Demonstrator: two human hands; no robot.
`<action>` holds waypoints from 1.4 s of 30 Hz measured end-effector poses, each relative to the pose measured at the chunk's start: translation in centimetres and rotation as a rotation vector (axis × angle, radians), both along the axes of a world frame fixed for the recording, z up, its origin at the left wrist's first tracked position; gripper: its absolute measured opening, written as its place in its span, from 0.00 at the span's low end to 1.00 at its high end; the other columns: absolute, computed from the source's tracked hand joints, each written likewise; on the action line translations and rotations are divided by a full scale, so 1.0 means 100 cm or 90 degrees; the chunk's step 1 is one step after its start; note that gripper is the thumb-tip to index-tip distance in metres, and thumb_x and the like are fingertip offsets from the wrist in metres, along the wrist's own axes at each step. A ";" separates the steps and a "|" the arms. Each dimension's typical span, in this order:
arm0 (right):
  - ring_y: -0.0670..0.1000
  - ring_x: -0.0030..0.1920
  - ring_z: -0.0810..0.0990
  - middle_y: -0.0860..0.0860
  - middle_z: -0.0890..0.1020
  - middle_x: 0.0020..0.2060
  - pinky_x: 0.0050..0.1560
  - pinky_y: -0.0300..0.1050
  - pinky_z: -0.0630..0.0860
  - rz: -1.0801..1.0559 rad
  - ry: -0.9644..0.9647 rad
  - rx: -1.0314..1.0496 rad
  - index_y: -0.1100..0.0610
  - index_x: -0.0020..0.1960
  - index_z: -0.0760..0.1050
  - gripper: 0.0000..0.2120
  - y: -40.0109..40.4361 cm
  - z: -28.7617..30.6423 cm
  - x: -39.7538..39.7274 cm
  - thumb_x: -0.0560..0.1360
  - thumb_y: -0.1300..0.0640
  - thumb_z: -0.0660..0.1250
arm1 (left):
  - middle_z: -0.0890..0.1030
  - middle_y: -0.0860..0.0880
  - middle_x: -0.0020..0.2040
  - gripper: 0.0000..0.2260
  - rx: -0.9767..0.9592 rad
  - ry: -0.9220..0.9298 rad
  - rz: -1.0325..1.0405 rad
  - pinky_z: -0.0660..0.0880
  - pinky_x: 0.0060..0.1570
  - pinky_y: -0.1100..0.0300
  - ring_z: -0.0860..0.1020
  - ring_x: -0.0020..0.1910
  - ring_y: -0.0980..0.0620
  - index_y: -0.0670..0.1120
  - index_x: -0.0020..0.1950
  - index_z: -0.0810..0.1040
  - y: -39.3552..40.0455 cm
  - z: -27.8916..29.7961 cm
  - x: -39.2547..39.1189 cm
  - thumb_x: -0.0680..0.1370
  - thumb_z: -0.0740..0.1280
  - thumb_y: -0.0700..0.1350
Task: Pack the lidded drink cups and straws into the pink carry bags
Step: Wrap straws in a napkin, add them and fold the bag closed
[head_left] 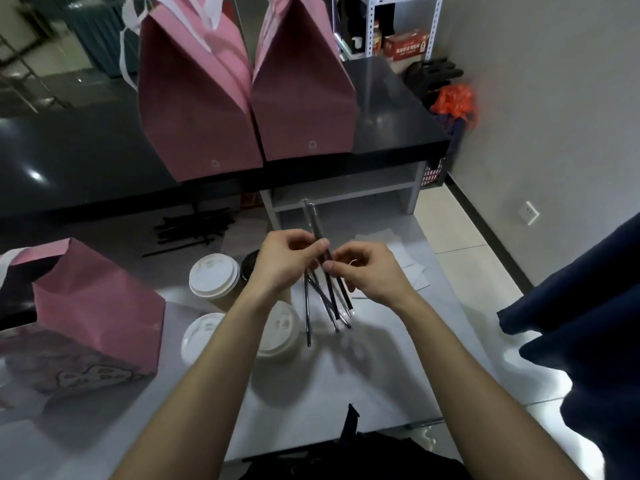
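My left hand (pixel 285 259) and my right hand (pixel 367 271) both pinch a bunch of several black wrapped straws (pixel 329 299) above the grey table (pixel 398 358). Three white-lidded drink cups stand under my left arm: one at the back (pixel 214 276), one at the front left (pixel 199 337), one beneath the straws (pixel 281 332). A pink carry bag (pixel 97 306) stands at the left of the table. Two more pink bags (pixel 197 109) (pixel 304 98) stand side by side on the black counter behind.
A pile of loose black straws (pixel 194 230) lies at the back of the table under the counter's (pixel 52 157) edge. A black lid (pixel 250 266) sits behind the cups. Flat paper pieces (pixel 412 268) lie to the right. Dark blue cloth (pixel 588 323) hangs at the right edge.
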State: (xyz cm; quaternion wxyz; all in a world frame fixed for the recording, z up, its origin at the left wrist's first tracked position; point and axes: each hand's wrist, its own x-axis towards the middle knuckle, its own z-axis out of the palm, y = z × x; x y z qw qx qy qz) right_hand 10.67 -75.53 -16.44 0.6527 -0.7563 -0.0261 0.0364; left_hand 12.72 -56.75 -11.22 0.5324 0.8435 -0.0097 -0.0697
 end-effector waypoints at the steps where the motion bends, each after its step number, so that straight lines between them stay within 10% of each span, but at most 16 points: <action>1: 0.46 0.28 0.79 0.54 0.87 0.37 0.31 0.40 0.75 -0.002 0.000 0.002 0.54 0.46 0.87 0.05 -0.001 -0.001 -0.001 0.75 0.55 0.83 | 0.87 0.48 0.37 0.07 -0.016 -0.003 0.003 0.73 0.32 0.69 0.82 0.34 0.58 0.45 0.47 0.88 -0.002 -0.002 0.000 0.82 0.77 0.47; 6: 0.49 0.31 0.84 0.48 0.89 0.40 0.31 0.40 0.76 -0.035 0.009 -0.092 0.47 0.47 0.88 0.12 -0.027 -0.017 0.004 0.76 0.39 0.78 | 0.88 0.45 0.41 0.09 -0.088 -0.011 0.062 0.78 0.36 0.64 0.85 0.39 0.54 0.43 0.48 0.88 -0.006 -0.006 0.004 0.83 0.75 0.48; 11: 0.44 0.41 0.84 0.43 0.87 0.41 0.53 0.45 0.82 -0.241 0.029 -0.334 0.50 0.50 0.88 0.03 -0.075 -0.059 0.014 0.77 0.54 0.77 | 0.84 0.45 0.45 0.09 -0.144 0.030 0.093 0.84 0.48 0.58 0.84 0.44 0.50 0.41 0.54 0.87 -0.003 -0.006 0.014 0.85 0.72 0.46; 23: 0.55 0.65 0.75 0.49 0.82 0.59 0.62 0.50 0.75 -0.139 0.025 -0.585 0.51 0.62 0.87 0.13 -0.060 -0.097 0.042 0.79 0.50 0.73 | 0.86 0.45 0.45 0.08 -0.230 0.072 0.096 0.86 0.42 0.50 0.88 0.43 0.43 0.42 0.57 0.81 -0.011 -0.019 0.027 0.89 0.64 0.44; 29: 0.58 0.60 0.77 0.54 0.85 0.54 0.62 0.54 0.75 -0.216 -0.042 -0.481 0.56 0.56 0.89 0.09 -0.075 -0.081 0.039 0.81 0.53 0.73 | 0.84 0.50 0.40 0.07 -0.144 0.037 0.055 0.70 0.36 0.59 0.73 0.31 0.57 0.48 0.58 0.80 -0.010 -0.030 0.034 0.89 0.64 0.48; 38: 0.41 0.49 0.83 0.43 0.87 0.47 0.49 0.37 0.76 -0.157 -0.103 -0.215 0.47 0.51 0.87 0.03 -0.095 -0.004 0.026 0.81 0.52 0.74 | 0.84 0.60 0.60 0.25 0.115 -0.159 -0.121 0.76 0.61 0.62 0.81 0.60 0.61 0.57 0.67 0.84 -0.042 -0.015 0.035 0.72 0.84 0.56; 42: 0.40 0.45 0.84 0.41 0.88 0.43 0.48 0.36 0.77 -0.137 -0.090 -0.118 0.49 0.53 0.88 0.05 -0.085 -0.012 0.023 0.83 0.52 0.73 | 0.84 0.62 0.56 0.08 0.174 -0.199 -0.113 0.79 0.57 0.54 0.82 0.56 0.61 0.58 0.51 0.87 -0.044 -0.017 0.040 0.75 0.81 0.54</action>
